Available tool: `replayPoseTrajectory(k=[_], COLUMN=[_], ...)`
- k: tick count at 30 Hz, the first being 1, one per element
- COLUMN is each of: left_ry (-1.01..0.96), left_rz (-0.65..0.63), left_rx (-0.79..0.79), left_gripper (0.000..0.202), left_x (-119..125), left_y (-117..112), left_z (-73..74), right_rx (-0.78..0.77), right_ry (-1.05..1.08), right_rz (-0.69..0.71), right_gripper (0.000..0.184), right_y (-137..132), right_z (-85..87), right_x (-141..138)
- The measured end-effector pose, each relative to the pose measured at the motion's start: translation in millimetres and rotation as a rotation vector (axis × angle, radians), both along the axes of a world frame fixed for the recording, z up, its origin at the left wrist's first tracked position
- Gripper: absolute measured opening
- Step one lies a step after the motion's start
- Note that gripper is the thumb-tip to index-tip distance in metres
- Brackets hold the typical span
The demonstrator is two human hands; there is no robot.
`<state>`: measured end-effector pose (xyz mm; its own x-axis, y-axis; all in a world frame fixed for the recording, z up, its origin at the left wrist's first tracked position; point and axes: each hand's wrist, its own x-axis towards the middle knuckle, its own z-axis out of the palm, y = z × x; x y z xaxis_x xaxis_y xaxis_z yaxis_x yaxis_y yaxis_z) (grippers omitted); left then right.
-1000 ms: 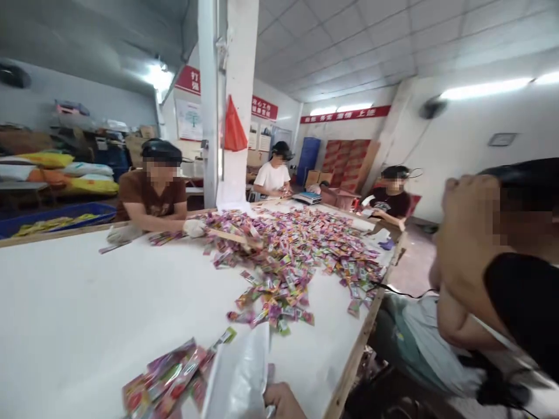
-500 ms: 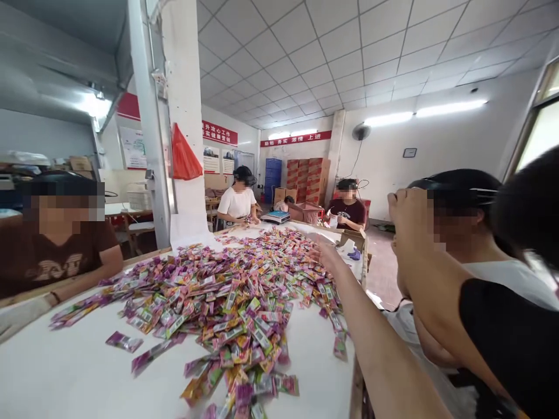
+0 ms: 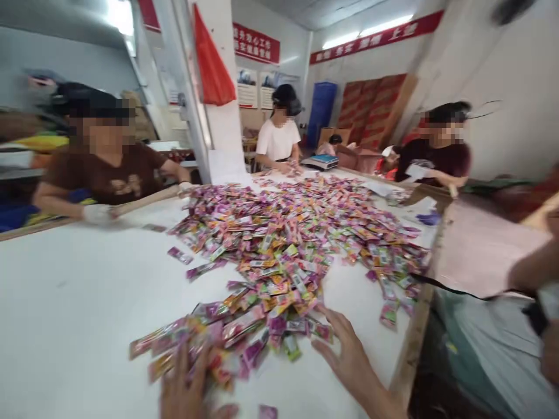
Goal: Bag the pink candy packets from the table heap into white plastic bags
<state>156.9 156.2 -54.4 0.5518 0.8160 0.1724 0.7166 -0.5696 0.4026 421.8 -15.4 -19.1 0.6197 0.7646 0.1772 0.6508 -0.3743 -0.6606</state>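
Left co-worker: a person in a brown T-shirt (image 3: 102, 177) behind the wooden table rail (image 3: 144, 201), one white-gloved hand (image 3: 96, 214) resting near it, motion-blurred.

Table: a long, smooth white tabletop (image 3: 65, 302), matte, with wooden edging.

Left hand: the person's left hand (image 3: 186, 381), blurred at the bottom of the view, fingers spread and sunk into the near edge of the heap; no pinch shows.

Heap: glossy, flat, rectangular sachets (image 3: 283, 256) in pink, purple, yellow and green, lying loose and overlapping across the middle of the table.

Middle co-worker: a person in a white T-shirt (image 3: 278, 139) with both hands at the far edge of the heap, just beside a digital scale (image 3: 319, 162).

Behind: a red plastic bag (image 3: 212, 61) hanging on a white pillar (image 3: 222, 128), with a blue drum (image 3: 321, 113) and stacked cartons (image 3: 371, 110) further right.

Right hand: the person's right hand (image 3: 345, 355), palm down and fingers spread, fingertips at the heap's near edge.

Right co-worker: a person in a maroon T-shirt (image 3: 430, 160), leaning over the far table corner.

Far right: a black cable (image 3: 458, 289) running off the table edge above a pink tiled floor (image 3: 484, 244).
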Motion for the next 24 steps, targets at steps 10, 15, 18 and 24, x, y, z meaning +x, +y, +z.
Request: replayPoseTrajectory(k=[10, 15, 18, 24], left_ry=[-0.154, -0.253, -0.237, 0.261], left_rz=[-0.284, -0.386, -0.319, 0.328], left_rx=[-0.207, -0.265, -0.184, -0.051], left_gripper=[0.079, 0.070, 0.063, 0.071], left_x=[179.9, 158.7, 68.4, -151.3], left_y=[105.2, 124.9, 115.0, 66.3], left_z=[40.9, 79.2, 58.8, -7.6], right_rx=[-0.426, -0.374, -0.290, -0.337], right_ry=[-0.436, -0.417, -0.375, -0.378], right_rz=[0.287, 0.025, -0.075, 0.135], right_gripper=[0.049, 0.055, 0.050, 0.061], right_y=[142.0, 208.8, 198.3, 84.1], right_z=[-19.5, 36.6, 57.1, 15.4], right_x=[2.9, 107.6, 119.6, 50.2])
